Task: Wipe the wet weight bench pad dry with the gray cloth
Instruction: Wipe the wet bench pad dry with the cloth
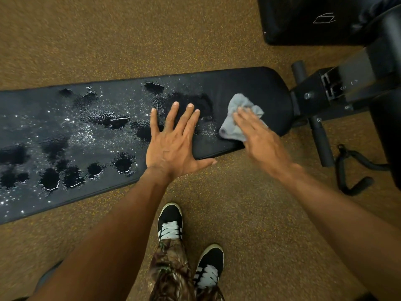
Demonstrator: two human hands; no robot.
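Note:
A long black weight bench pad [249,88] runs across the view from the left edge to the right of centre. Puddles and droplets of water cover its left and middle parts; the right end looks dry. A crumpled gray cloth [238,118] lies on the pad near that right end. My right hand [258,135] presses flat on the cloth, its fingers over the cloth's near side. My left hand [173,140] rests palm down on the pad just left of the cloth, fingers spread, holding nothing.
The bench's black metal frame and foot rollers [321,135] stick out at the right. Another black padded piece [303,20] sits at the top right. A black curved handle [351,170] lies on the brown speckled floor. My two shoes [171,222] stand below the bench.

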